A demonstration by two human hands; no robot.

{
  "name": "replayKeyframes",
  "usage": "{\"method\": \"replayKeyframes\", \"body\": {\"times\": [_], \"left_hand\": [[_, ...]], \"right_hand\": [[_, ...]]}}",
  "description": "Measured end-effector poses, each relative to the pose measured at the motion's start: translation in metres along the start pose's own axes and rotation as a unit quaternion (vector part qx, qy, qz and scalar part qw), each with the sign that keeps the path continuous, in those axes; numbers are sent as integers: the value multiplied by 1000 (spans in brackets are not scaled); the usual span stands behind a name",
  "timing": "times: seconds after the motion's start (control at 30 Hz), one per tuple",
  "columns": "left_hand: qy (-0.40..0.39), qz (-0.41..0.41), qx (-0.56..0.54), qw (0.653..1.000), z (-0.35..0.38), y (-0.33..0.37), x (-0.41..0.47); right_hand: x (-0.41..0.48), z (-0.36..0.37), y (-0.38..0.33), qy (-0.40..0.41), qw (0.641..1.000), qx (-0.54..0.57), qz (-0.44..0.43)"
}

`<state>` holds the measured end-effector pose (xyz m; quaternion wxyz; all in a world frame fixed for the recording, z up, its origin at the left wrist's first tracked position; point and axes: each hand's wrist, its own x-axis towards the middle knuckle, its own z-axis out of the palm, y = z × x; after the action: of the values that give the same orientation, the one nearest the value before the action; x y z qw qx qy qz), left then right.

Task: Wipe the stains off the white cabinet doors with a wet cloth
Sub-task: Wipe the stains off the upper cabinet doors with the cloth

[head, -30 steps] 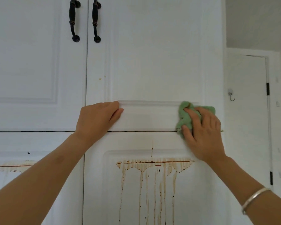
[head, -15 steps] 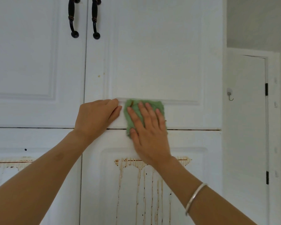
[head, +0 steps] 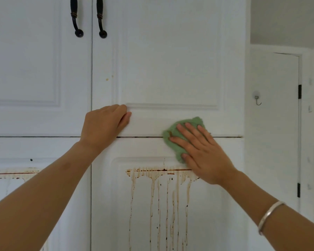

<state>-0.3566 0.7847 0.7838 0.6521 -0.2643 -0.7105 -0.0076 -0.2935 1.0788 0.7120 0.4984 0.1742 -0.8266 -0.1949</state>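
The left arm (head: 43, 192) enters from 8 o'clock and reaches toward 1 o'clock. The left hand (head: 105, 124) lies with fingers together, tips toward 2 o'clock. The right arm (head: 272, 211) enters from 4 o'clock. The right hand (head: 201, 153) is flat, fingers straight and spread toward 11 o'clock, pressing a cloth (head: 192, 122).

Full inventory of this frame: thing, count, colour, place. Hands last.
cabinet doors: 4, white, two upper, two lower
door handles: 2, black, top, either side of the upper doors' seam
cloth: 1, green, across the gap between the upper right and lower right doors
stains: brown drips, lower right door; more on the lower left
spots: 2, yellowish, upper right door, left edge
room door: 1, white, far right
hinges: 2, black, on the room door
wall hook: 1, metal, right of cabinet
bracelet: 1, silver, right wrist
left hand: rests on upper right door
right hand: flat fingers press the cloth
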Motion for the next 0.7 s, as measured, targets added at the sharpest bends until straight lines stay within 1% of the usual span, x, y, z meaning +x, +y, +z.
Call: {"method": "replayKeyframes", "body": {"times": [0.1,0.2,0.33,0.4,0.47,0.53,0.63,0.7], "left_hand": [[-5,-16,4,1000,1,2,0],[-7,-28,0,1000,1,3,-1],[-19,-32,-13,999,-1,7,1],[-29,-36,-16,999,-2,8,2],[-37,-40,-13,998,-3,8,3],[-44,-42,-12,998,-4,8,4],[-38,-48,-19,998,-3,8,2],[-34,-49,-22,998,-3,8,2]], "right_hand": [[-32,0,28,0,999,11,50],[-59,1,46,7,993,24,117],[-62,8,27,42,973,70,217],[-53,12,5,51,967,91,234],[-39,12,-15,43,973,94,205],[-19,10,-32,34,984,83,155],[12,9,-60,31,994,70,79],[25,10,-74,39,996,65,47]]}}
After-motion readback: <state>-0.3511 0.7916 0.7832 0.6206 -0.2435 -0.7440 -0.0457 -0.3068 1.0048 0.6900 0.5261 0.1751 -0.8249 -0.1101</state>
